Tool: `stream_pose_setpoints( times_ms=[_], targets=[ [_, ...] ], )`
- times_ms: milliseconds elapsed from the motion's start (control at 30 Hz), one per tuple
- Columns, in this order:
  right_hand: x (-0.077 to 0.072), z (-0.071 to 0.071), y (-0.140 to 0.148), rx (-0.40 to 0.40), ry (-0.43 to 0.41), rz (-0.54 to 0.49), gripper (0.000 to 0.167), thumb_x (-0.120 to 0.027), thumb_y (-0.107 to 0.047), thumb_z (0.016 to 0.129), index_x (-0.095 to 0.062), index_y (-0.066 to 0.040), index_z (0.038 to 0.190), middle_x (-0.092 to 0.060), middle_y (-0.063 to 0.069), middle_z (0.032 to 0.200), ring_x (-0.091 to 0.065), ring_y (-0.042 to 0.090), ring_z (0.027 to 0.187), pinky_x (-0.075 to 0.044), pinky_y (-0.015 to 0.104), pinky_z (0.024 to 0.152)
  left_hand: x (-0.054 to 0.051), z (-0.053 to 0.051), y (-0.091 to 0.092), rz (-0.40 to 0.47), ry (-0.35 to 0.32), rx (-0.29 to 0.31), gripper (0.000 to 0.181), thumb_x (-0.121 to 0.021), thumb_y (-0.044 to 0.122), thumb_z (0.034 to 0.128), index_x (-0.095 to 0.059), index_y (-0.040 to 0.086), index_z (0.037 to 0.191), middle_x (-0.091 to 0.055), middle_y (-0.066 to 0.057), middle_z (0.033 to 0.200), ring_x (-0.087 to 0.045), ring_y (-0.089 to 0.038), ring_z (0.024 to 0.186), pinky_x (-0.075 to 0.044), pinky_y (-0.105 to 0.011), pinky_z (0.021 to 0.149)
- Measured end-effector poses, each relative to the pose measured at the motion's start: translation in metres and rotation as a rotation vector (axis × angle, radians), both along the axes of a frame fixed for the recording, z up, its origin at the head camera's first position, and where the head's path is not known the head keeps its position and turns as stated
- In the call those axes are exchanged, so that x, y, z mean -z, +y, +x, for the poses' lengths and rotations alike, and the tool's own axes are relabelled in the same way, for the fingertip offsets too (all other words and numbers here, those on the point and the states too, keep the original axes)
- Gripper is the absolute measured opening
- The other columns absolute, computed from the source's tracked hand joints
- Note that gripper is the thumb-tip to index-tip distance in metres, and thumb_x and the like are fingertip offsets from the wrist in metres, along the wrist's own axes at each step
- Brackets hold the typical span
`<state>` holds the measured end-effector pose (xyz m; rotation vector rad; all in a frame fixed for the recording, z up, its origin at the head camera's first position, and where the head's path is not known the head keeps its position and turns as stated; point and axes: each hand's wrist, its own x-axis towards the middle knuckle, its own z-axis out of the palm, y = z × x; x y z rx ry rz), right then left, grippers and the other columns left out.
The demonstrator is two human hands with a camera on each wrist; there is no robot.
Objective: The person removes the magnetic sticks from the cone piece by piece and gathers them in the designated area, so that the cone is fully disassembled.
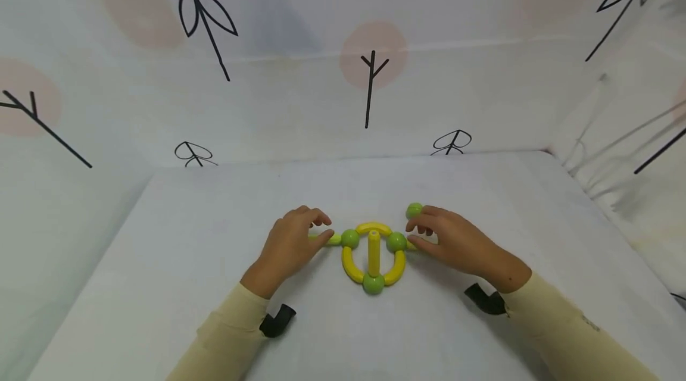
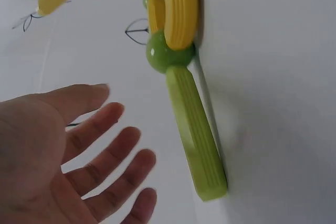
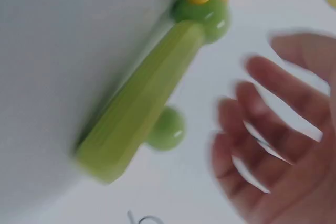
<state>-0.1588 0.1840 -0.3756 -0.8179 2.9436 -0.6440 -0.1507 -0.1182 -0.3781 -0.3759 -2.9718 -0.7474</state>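
Note:
A toy frame of curved yellow rods (image 1: 352, 266) and green balls (image 1: 373, 284) lies on the white table. One straight yellow rod (image 1: 374, 253) rises from the front ball. A light green rod (image 2: 197, 135) sticks out from the left ball, and another light green rod (image 3: 142, 98) from the right ball. My left hand (image 1: 293, 245) hovers by the left rod, fingers apart and holding nothing. Beside the right rod, my right hand (image 1: 455, 239) has loosely bent fingers with nothing in them; it is blurred in the right wrist view. A loose green ball (image 1: 415, 210) sits just behind it.
Black curved pieces show at the left cuff (image 1: 277, 321) and the right cuff (image 1: 485, 299). A white cloth backdrop (image 1: 300, 107) with plant drawings hangs behind the white table (image 1: 177, 238), whose back edge meets it.

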Motion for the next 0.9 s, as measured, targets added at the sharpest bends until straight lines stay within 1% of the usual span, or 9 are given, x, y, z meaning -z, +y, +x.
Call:
stream_pose_setpoints(
  times_ms=[133, 200, 267, 367, 467, 600, 700, 800, 900],
  targets=[
    [-0.010, 0.014, -0.015, -0.003, 0.069, -0.149, 0.030, -0.073, -0.015, 0.091, -0.067, -0.018, 0.120, -0.062, -0.003, 0.102, -0.056, 0.009, 0.085, -0.052, 0.024, 0.069, -0.004, 0.006, 0.008, 0.097, -0.019, 0.055, 0.013, -0.065, 0.028, 0.0982, -0.073, 0.019, 0.102, -0.068, 0.006, 0.095, -0.062, -0.013, 0.088, -0.051, -0.031, 0.075],
    [-0.013, 0.021, -0.024, -0.029, 0.073, -0.210, 0.041, -0.072, -0.015, 0.092, -0.060, -0.019, 0.132, -0.063, -0.002, 0.108, -0.056, 0.009, 0.084, -0.052, 0.023, 0.069, -0.005, 0.007, 0.011, 0.132, -0.046, 0.089, 0.015, -0.060, 0.027, 0.1013, -0.073, 0.019, 0.104, -0.069, 0.006, 0.097, -0.061, -0.011, 0.087, -0.052, -0.030, 0.076],
    [-0.013, 0.027, -0.032, -0.060, 0.058, -0.247, 0.051, -0.071, -0.017, 0.093, -0.053, -0.022, 0.141, -0.062, -0.002, 0.115, -0.056, 0.010, 0.085, -0.053, 0.024, 0.070, -0.004, 0.007, 0.012, 0.148, -0.086, 0.132, 0.018, -0.056, 0.026, 0.1036, -0.072, 0.019, 0.107, -0.070, 0.006, 0.102, -0.062, -0.011, 0.091, -0.053, -0.031, 0.081],
    [-0.010, 0.033, -0.040, -0.110, 0.045, -0.287, 0.058, -0.070, -0.018, 0.094, -0.046, -0.023, 0.146, -0.060, -0.004, 0.121, -0.057, 0.009, 0.086, -0.055, 0.025, 0.073, -0.003, 0.007, 0.012, 0.171, -0.178, 0.225, 0.022, -0.051, 0.023, 0.1058, -0.071, 0.017, 0.112, -0.070, 0.003, 0.112, -0.064, -0.014, 0.103, -0.053, -0.037, 0.093],
    [-0.005, 0.034, -0.041, -0.143, 0.053, -0.313, 0.060, -0.070, -0.016, 0.093, -0.045, -0.023, 0.148, -0.058, -0.008, 0.116, -0.055, 0.006, 0.085, -0.053, 0.023, 0.071, -0.002, 0.007, 0.011, 0.168, -0.252, 0.326, 0.026, -0.047, 0.021, 0.1067, -0.069, 0.015, 0.119, -0.068, 0.003, 0.119, -0.062, -0.013, 0.105, -0.051, -0.036, 0.095],
    [-0.001, 0.033, -0.040, -0.175, 0.077, -0.330, 0.057, -0.072, -0.011, 0.092, -0.050, -0.021, 0.143, -0.059, -0.008, 0.105, -0.054, 0.004, 0.081, -0.051, 0.022, 0.065, 0.000, 0.008, 0.013, 0.146, -0.291, 0.402, 0.028, -0.048, 0.019, 0.1045, -0.068, 0.017, 0.123, -0.064, 0.003, 0.120, -0.057, -0.010, 0.092, -0.050, -0.027, 0.082],
    [0.001, 0.032, -0.039, -0.193, 0.088, -0.342, 0.051, -0.073, -0.009, 0.090, -0.055, -0.017, 0.137, -0.061, -0.008, 0.103, -0.054, 0.004, 0.078, -0.051, 0.020, 0.064, 0.001, 0.009, 0.015, 0.138, -0.310, 0.429, 0.026, -0.053, 0.022, 0.1025, -0.067, 0.017, 0.124, -0.063, 0.004, 0.114, -0.056, -0.008, 0.084, -0.049, -0.024, 0.075],
    [0.001, 0.031, -0.039, -0.199, 0.088, -0.352, 0.045, -0.073, -0.008, 0.090, -0.059, -0.011, 0.132, -0.064, -0.007, 0.105, -0.054, 0.003, 0.077, -0.051, 0.020, 0.063, 0.004, 0.011, 0.016, 0.129, -0.317, 0.435, 0.028, -0.063, 0.032, 0.0985, -0.068, 0.018, 0.122, -0.063, 0.005, 0.106, -0.056, -0.006, 0.077, -0.049, -0.022, 0.069],
    [0.001, 0.030, -0.039, -0.186, 0.070, -0.351, 0.041, -0.074, -0.009, 0.090, -0.059, -0.008, 0.128, -0.065, -0.005, 0.105, -0.055, 0.003, 0.078, -0.051, 0.020, 0.062, 0.007, 0.012, 0.019, 0.107, -0.289, 0.433, 0.037, -0.073, 0.042, 0.0907, -0.070, 0.018, 0.119, -0.063, 0.007, 0.101, -0.055, -0.006, 0.072, -0.048, -0.021, 0.065]
  ],
)
